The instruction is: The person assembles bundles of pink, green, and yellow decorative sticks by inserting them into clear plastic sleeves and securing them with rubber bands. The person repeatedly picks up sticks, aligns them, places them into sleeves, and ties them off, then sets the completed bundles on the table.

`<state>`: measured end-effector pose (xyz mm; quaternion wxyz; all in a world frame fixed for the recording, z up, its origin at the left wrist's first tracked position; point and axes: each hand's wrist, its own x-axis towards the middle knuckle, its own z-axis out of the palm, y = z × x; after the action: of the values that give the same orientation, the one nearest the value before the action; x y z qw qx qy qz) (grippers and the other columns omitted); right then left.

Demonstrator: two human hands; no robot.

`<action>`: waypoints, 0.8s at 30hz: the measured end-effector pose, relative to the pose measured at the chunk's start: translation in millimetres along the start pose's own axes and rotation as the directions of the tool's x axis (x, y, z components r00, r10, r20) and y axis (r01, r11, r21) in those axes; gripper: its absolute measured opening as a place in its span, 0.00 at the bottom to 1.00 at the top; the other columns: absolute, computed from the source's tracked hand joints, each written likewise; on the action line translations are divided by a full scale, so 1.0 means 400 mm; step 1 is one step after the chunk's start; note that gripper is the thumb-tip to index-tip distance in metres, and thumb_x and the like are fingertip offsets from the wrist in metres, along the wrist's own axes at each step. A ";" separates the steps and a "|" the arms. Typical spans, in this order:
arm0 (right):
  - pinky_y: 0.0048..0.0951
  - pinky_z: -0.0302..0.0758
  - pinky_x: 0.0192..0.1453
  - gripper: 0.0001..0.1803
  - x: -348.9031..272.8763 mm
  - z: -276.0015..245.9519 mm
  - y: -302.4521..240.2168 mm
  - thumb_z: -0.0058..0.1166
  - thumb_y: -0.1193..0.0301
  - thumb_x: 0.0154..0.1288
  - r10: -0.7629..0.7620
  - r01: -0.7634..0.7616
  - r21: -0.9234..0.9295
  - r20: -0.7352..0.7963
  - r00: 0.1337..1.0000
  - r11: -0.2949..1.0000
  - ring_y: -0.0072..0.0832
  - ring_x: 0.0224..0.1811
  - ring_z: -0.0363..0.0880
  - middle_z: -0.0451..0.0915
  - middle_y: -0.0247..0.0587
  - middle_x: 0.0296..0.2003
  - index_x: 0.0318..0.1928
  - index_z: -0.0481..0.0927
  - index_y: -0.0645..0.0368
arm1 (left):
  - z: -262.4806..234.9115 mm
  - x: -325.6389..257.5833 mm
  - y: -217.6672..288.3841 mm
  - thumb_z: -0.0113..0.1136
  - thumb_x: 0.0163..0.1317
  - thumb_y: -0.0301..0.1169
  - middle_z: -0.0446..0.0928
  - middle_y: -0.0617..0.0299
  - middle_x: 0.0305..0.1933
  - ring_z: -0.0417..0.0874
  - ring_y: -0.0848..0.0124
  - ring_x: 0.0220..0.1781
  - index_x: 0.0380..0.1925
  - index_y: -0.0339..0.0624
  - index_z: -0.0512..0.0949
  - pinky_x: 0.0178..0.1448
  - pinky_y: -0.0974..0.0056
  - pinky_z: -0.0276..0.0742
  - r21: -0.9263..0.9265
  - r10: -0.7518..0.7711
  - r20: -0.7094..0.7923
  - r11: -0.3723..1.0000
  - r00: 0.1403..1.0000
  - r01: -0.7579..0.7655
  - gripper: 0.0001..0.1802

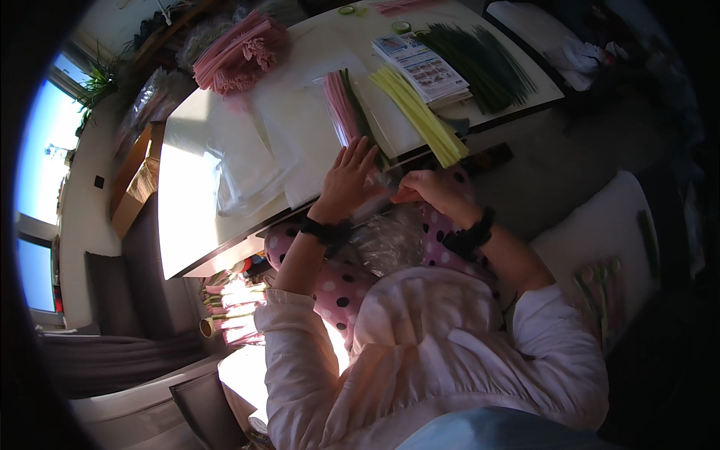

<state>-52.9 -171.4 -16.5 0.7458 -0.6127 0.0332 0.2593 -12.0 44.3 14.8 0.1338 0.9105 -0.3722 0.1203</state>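
Left hand (349, 178) flat, fingers spread, pressing on a clear plastic bag (379, 196) at the near edge of the white table (187, 225). Right hand (435, 191) closed in a pinch on the bag's right end; bag runs between both hands and bunches down toward the lap. Pink stem bundle (341, 109) just beyond left fingertips, yellow stem bundle (420, 112) further right.

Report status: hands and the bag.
Left hand open, flat on clear plastic bag. Right hand pinching the bag's edge. Pink sticks, yellow sticks on table ahead.
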 end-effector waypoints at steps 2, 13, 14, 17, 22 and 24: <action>0.30 0.78 0.48 0.10 -0.002 -0.012 -0.007 0.43 0.70 0.68 -0.003 0.003 0.008 -0.003 1.000 1.000 0.39 0.40 0.83 0.82 0.54 0.36 0.37 0.73 0.66 | -0.017 -0.002 -0.007 0.63 0.51 0.41 0.55 0.52 0.70 0.53 0.58 0.72 0.64 0.44 0.60 0.71 0.55 0.54 0.046 0.031 0.009 0.998 0.999 -0.031 0.40; 0.29 0.78 0.46 0.11 0.007 -0.026 -0.003 0.42 0.68 0.69 0.033 -0.033 -0.004 0.075 0.997 0.999 0.38 0.40 0.83 0.82 0.53 0.36 0.36 0.73 0.64 | -0.008 0.021 0.011 0.66 0.47 0.41 0.54 0.53 0.71 0.52 0.57 0.72 0.65 0.45 0.59 0.71 0.51 0.50 -0.004 -0.057 -0.033 0.998 0.998 0.056 0.44; 0.28 0.78 0.46 0.11 0.009 -0.028 -0.002 0.42 0.68 0.69 0.030 -0.028 -0.028 0.068 0.997 0.999 0.38 0.39 0.83 0.82 0.53 0.36 0.36 0.73 0.64 | -0.008 0.023 0.009 0.67 0.47 0.41 0.54 0.53 0.70 0.52 0.57 0.72 0.64 0.45 0.59 0.71 0.52 0.50 0.010 -0.049 -0.041 0.999 0.998 0.049 0.44; 0.27 0.78 0.45 0.11 0.012 -0.033 0.004 0.42 0.68 0.69 0.026 -0.022 -0.057 0.073 0.997 0.998 0.38 0.39 0.83 0.82 0.53 0.36 0.37 0.73 0.64 | -0.006 0.029 0.003 0.66 0.47 0.38 0.55 0.54 0.70 0.54 0.57 0.72 0.63 0.45 0.61 0.70 0.53 0.53 -0.001 -0.033 -0.047 0.999 0.998 0.033 0.42; 0.29 0.79 0.43 0.12 0.007 -0.026 -0.004 0.44 0.70 0.67 0.043 -0.041 -0.036 0.066 0.997 0.999 0.39 0.37 0.84 0.82 0.53 0.33 0.39 0.74 0.69 | 0.000 0.049 0.004 0.62 0.51 0.36 0.60 0.52 0.66 0.57 0.57 0.69 0.60 0.43 0.64 0.66 0.54 0.59 -0.041 -0.071 0.020 0.997 0.997 0.071 0.34; 0.28 0.79 0.41 0.12 -0.012 -0.020 -0.030 0.44 0.70 0.66 0.026 -0.018 -0.146 0.057 0.998 0.989 0.37 0.35 0.84 0.82 0.51 0.31 0.39 0.75 0.68 | 0.009 0.063 0.004 0.60 0.53 0.34 0.62 0.52 0.65 0.58 0.56 0.69 0.59 0.42 0.65 0.67 0.55 0.58 -0.051 -0.064 -0.016 0.997 0.998 0.063 0.32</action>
<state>-49.7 -181.9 -5.8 0.6970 -0.6571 -0.0008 0.2871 4.6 25.7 19.7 0.1636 0.9172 -0.3446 0.1149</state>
